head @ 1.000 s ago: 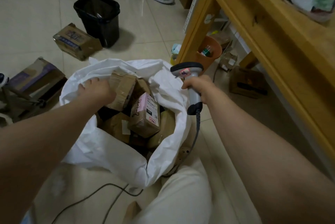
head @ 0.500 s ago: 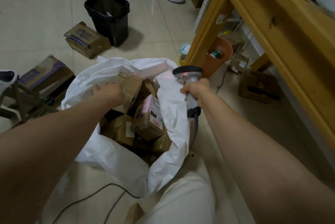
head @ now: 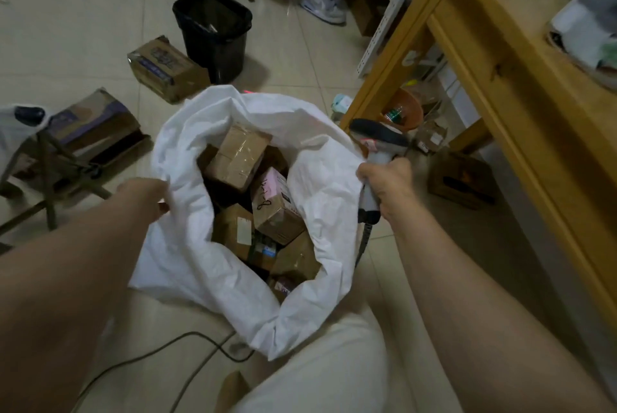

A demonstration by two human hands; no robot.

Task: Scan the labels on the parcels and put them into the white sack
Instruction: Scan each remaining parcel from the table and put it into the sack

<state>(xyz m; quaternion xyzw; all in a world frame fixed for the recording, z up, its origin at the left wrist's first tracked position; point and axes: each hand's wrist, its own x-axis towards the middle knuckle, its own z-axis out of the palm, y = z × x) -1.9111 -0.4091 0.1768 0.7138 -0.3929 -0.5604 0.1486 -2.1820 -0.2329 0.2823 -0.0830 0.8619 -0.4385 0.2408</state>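
White sack point(head: 187, 245) stands open on the floor between both hands. The parcels point(head: 238, 158) already lie inside it, the topmost brown one toward 12 o'clock of the mouth. The left hand point(head: 145, 194) pinches the rim at 9 o'clock, though blur softens the fingers. The right hand point(head: 387, 185) is clenched round the handle of the scanner point(head: 377, 138) at 3 o'clock, just beside the rim. I judge the next parcel to be the floor carton point(head: 167, 68), at 11 o'clock beyond the sack, beside the black bin point(head: 213, 32). Its long axis runs from 10 to 4 o'clock. The left hand is nearer and holds no tool, so the reach should be its work.
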